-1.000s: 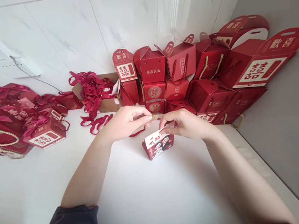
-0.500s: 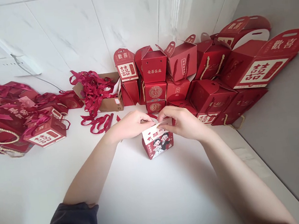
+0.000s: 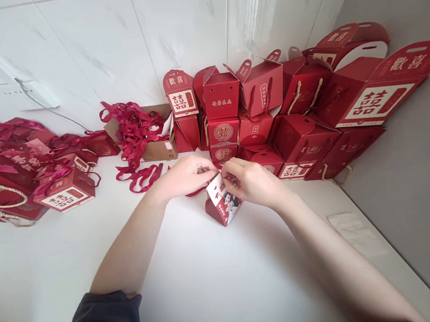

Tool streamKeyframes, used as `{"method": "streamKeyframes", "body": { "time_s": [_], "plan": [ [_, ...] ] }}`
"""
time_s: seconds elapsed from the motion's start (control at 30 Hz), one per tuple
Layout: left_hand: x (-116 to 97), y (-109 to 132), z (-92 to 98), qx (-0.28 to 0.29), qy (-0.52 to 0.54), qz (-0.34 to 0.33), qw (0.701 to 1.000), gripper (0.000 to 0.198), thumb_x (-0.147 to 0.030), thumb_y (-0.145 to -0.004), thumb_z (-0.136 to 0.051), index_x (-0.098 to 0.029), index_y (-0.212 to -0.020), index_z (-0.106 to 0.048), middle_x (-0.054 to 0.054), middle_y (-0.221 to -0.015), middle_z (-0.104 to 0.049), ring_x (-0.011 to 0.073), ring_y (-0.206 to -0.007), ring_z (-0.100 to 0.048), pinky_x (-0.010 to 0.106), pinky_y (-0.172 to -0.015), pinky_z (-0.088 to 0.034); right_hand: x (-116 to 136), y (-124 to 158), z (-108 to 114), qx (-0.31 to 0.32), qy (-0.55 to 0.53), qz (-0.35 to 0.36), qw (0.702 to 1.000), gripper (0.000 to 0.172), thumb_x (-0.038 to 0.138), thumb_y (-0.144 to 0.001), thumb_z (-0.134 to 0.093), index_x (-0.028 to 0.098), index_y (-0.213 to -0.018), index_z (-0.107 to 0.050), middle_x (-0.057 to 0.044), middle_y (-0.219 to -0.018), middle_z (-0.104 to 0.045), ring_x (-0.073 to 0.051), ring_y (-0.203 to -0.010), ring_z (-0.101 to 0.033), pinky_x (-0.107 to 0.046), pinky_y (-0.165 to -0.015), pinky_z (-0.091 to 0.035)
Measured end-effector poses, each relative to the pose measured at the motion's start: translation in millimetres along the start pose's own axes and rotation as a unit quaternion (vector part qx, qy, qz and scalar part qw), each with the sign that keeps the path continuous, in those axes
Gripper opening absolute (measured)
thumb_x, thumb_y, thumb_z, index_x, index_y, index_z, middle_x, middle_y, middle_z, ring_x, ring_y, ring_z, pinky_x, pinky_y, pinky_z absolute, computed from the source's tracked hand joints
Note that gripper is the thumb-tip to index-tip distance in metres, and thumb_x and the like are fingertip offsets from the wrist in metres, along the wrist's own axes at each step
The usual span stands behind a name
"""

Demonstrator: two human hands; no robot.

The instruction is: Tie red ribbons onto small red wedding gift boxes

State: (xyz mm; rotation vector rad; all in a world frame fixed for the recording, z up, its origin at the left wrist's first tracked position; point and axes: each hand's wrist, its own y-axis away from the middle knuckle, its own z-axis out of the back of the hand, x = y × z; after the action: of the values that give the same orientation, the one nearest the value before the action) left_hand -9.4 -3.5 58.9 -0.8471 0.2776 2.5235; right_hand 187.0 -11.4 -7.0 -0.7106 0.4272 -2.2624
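A small red gift box (image 3: 221, 204) with a cartoon couple printed on its front stands on the white table (image 3: 196, 275), turned at an angle. My left hand (image 3: 186, 177) pinches the top of the box from the left, fingers closed. From the right, my right hand (image 3: 251, 180) grips the box's white top flap with curled fingers. Both hands meet over the top edge. What lies inside the box is hidden.
Stacked red gift boxes (image 3: 271, 109) line the tiled wall behind. A cardboard box of red ribbons (image 3: 138, 130) sits at the back centre-left, with loose ribbons (image 3: 142, 176) beside it. More red boxes with rope handles (image 3: 19, 166) crowd the left. A grey wall rises on the right.
My left hand held a small round gold piece above the box a second ago; it is no longer seen. Both hands came down onto the box top, and the box has turned.
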Motion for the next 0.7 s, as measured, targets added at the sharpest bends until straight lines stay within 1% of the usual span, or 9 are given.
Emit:
{"method": "streamKeyframes", "body": {
  "time_s": [0.07,0.17,0.23,0.33,0.4,0.5,0.57,0.6,0.7],
  "plan": [
    [0,1,1.2,-0.008,0.002,0.002,1.0,0.023,-0.033,-0.086,-0.054,-0.019,-0.083,-0.072,0.001,-0.074,-0.068,0.0113,-0.06,-0.057,0.021,-0.05,-0.039,-2,0,-1,-0.003,-0.043,-0.011,0.999,0.012,0.008,-0.085,-0.055,0.019,-0.086,-0.05,-0.001,-0.086,-0.056,-0.014,-0.069,-0.054,-0.023,-0.058,-0.038],
    [3,1,1.6,0.01,0.007,0.021,1.0,0.025,-0.037,-0.086,-0.055,-0.02,-0.095,-0.072,0.002,-0.075,-0.07,0.0122,-0.056,-0.058,0.021,-0.044,-0.037,-3,-1,-3,-0.027,-0.092,-0.026,0.995,0.015,0.007,-0.081,-0.055,0.019,-0.084,-0.048,-0.001,-0.084,-0.055,-0.014,-0.07,-0.054,-0.024,-0.062,-0.041],
    [5,2,1.2,0.021,0.013,0.018,1.0,0.026,-0.036,-0.086,-0.056,-0.02,-0.1,-0.071,0.002,-0.078,-0.072,0.0127,-0.057,-0.06,0.021,-0.044,-0.04,-3,-1,-4,-0.04,-0.131,-0.03,0.99,0.015,0.006,-0.078,-0.056,0.019,-0.082,-0.049,0.0,-0.081,-0.054,-0.013,-0.068,-0.052,-0.024,-0.062,-0.041],
    [6,3,0.8,0.003,0.037,-0.029,0.999,0.019,-0.028,-0.084,-0.06,-0.019,-0.097,-0.071,0.003,-0.085,-0.074,0.0151,-0.074,-0.068,0.023,-0.063,-0.053,-3,-2,-1,-0.031,-0.22,-0.052,0.974,0.015,0.006,-0.075,-0.055,0.019,-0.081,-0.051,0.003,-0.076,-0.054,-0.011,-0.063,-0.049,-0.023,-0.059,-0.039],
    [5,4,0.3,-0.037,0.049,-0.069,0.996,0.014,-0.023,-0.083,-0.061,-0.018,-0.093,-0.07,0.003,-0.089,-0.075,0.0161,-0.083,-0.07,0.025,-0.073,-0.055,-4,-3,3,-0.006,-0.303,-0.083,0.949,0.012,0.008,-0.077,-0.056,0.019,-0.081,-0.053,0.003,-0.075,-0.054,-0.011,-0.062,-0.049,-0.023,-0.058,-0.039],
    [4,7,-1.9,-0.144,0.032,-0.149,0.978,0.012,-0.013,-0.082,-0.059,-0.018,-0.084,-0.069,0.002,-0.091,-0.076,0.0167,-0.089,-0.072,0.024,-0.074,-0.055,-7,-4,10,0.029,-0.456,-0.111,0.883,0.006,0.016,-0.081,-0.061,0.018,-0.083,-0.057,0.002,-0.076,-0.055,-0.012,-0.065,-0.052,-0.025,-0.061,-0.043],
    [3,8,-4.7,-0.208,0.005,-0.219,0.953,0.017,-0.006,-0.08,-0.057,-0.018,-0.077,-0.068,0.001,-0.091,-0.077,0.0164,-0.09,-0.073,0.023,-0.073,-0.056,-8,-3,15,0.034,-0.533,-0.107,0.839,0.008,0.022,-0.083,-0.066,0.017,-0.084,-0.059,0.001,-0.077,-0.056,-0.012,-0.066,-0.054,-0.026,-0.063,-0.046],
    [3,8,-6.3,-0.234,-0.012,-0.254,0.939,0.019,-0.004,-0.08,-0.057,-0.018,-0.075,-0.068,0.0,-0.088,-0.077,0.016,-0.088,-0.073,0.022,-0.071,-0.056,-7,-3,17,0.034,-0.558,-0.103,0.823,0.011,0.024,-0.084,-0.067,0.017,-0.084,-0.06,0.0,-0.076,-0.057,-0.013,-0.066,-0.055,-0.026,-0.063,-0.047],
    [4,9,-10.7,-0.294,-0.074,-0.341,0.89,0.02,-0.001,-0.081,-0.057,-0.018,-0.073,-0.065,-0.001,-0.083,-0.077,0.014,-0.082,-0.074,0.02,-0.064,-0.055,-3,-1,22,0.04,-0.599,-0.087,0.795,0.014,0.028,-0.084,-0.072,0.018,-0.086,-0.062,0.0,-0.076,-0.059,-0.013,-0.066,-0.056,-0.027,-0.063,-0.049]
  ]
}}
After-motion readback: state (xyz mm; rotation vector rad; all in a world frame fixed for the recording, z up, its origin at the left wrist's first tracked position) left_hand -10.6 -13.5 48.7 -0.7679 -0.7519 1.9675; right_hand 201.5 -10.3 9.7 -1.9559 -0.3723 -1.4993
